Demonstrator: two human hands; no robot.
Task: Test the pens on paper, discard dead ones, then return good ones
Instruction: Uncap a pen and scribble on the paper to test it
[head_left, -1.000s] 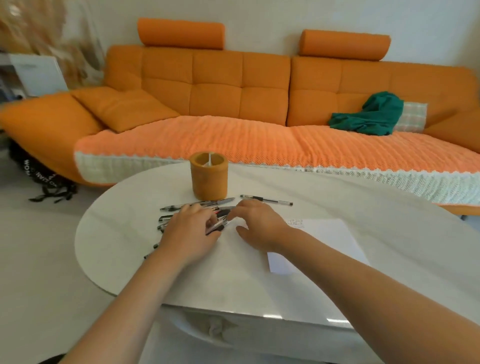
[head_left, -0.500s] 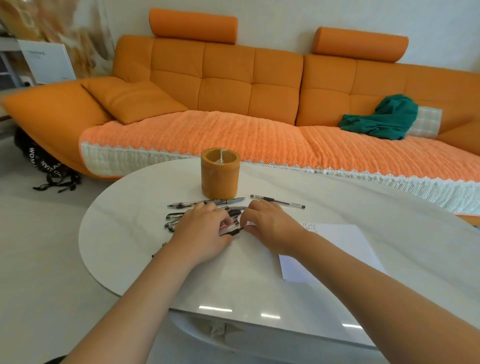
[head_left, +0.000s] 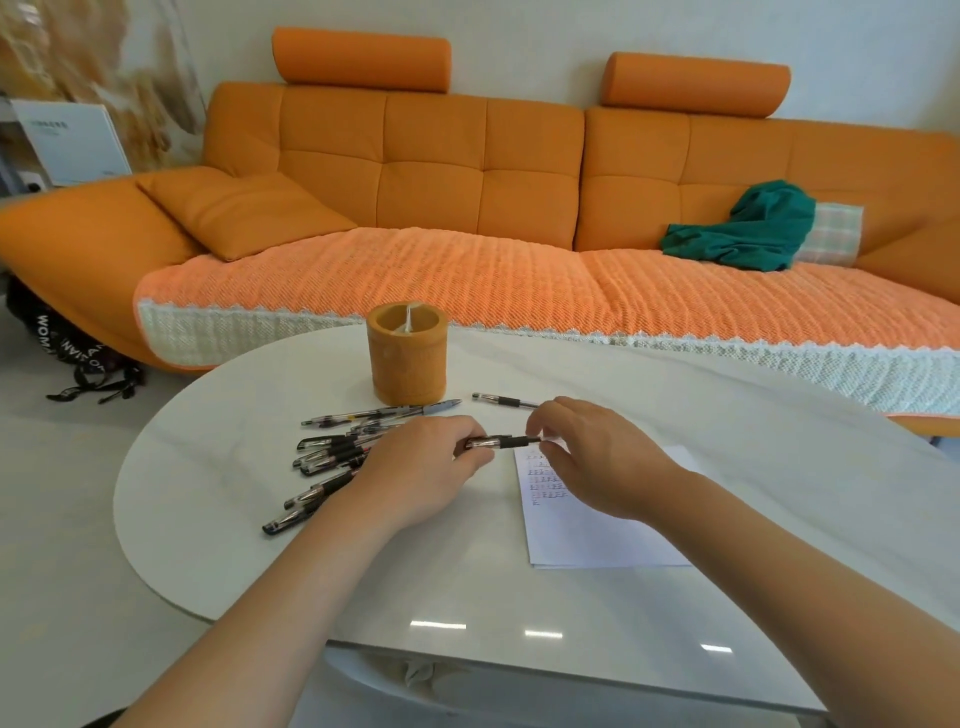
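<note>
My left hand curls round a clear, black-gripped plastic pen. My right hand pinches its other end, over a white scribbled paper sheet.

This is a living room in a home. A long orange tufted sofa fills the far wall, topped by two orange cylindrical bolster headrests. Its seat is covered with an orange knitted throw with a white scalloped edge. A loose orange square cushion leans at the sofa's left end. At the right end, a crumpled teal-green cloth lies against a pale checked pillow. In front stands a low, glossy white oval coffee table. Dried beige pampas grass stands in the left corner, and a black strap bag with white lettering lies on the pale floor under the sofa's arm. These are domestic furnishings.
</note>
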